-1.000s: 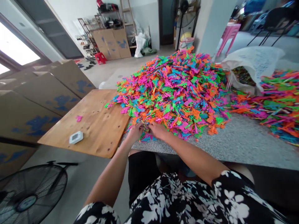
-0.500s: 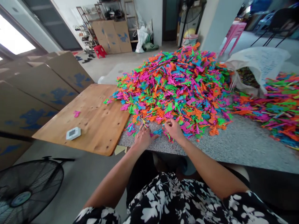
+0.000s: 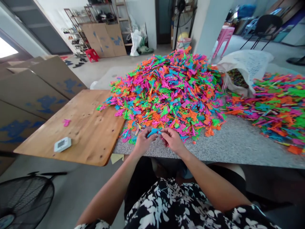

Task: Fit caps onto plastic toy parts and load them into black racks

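Just above the grey speckled tabletop [image 3: 226, 143], my left hand [image 3: 143, 141] pinches a small flat blue plastic piece [image 3: 154, 130]. From the other side, my right hand [image 3: 173, 140] closes thumb and fingers at that piece's right end. Whether a second small part sits between those right fingertips I cannot make out. Directly beyond my hands rises a large heap of plastic pieces [image 3: 164, 92] in pink, orange, green and blue. A few thin yellowish sticks [image 3: 137, 129] lie by the heap's near edge, close to my left hand.
On the left, a wooden board [image 3: 95, 127] carries a white digital device [image 3: 62, 144] and one pink piece [image 3: 66, 122]. More colourful pieces [image 3: 281, 111] spread at right beside a white sack [image 3: 250, 63]. Cardboard boxes [image 3: 30, 95] and a black fan [image 3: 26, 200] stand left.
My left hand has lifted off the tabletop with the blue piece. My right hand has come left to meet it, both now together at the piece. The view has shifted slightly right.
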Motion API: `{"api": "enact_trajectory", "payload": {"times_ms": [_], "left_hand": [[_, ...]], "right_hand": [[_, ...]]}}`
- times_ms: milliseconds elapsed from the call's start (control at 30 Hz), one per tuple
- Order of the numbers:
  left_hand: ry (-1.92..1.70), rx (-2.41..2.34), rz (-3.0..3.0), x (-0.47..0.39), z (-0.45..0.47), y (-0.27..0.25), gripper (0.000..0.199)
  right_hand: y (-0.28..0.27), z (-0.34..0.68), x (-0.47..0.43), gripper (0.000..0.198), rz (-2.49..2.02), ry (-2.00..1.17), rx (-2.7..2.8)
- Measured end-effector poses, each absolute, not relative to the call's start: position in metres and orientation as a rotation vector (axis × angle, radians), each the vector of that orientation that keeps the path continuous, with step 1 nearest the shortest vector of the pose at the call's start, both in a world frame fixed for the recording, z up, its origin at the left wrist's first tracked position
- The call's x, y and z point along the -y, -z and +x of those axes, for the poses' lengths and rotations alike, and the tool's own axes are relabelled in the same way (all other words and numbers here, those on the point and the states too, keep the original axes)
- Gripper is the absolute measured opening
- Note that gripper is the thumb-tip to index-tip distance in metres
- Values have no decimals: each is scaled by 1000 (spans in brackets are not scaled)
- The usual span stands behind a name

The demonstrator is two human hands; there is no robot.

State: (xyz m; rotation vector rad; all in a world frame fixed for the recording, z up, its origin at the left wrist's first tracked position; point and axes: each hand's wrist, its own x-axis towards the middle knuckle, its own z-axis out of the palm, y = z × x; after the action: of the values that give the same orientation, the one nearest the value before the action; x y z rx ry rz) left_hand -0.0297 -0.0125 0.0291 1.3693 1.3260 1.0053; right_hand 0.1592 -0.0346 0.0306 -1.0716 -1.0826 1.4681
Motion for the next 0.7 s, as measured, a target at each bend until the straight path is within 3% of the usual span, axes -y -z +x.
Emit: {"api": "enact_trajectory", "payload": {"times_ms": [200, 500, 700], "left_hand": [[-1197, -950, 845, 16, -26, -60, 38], [-1017, -911, 1053, 22, -12, -68, 23], [-976, -912, 1102, 24, -5, -74, 33]], "right_hand": [[-62, 177, 37, 27, -939, -1545, 967], [-66, 177, 37, 33, -889, -1588, 889], [-62, 182, 41, 32, -846, -1558, 884]]}}
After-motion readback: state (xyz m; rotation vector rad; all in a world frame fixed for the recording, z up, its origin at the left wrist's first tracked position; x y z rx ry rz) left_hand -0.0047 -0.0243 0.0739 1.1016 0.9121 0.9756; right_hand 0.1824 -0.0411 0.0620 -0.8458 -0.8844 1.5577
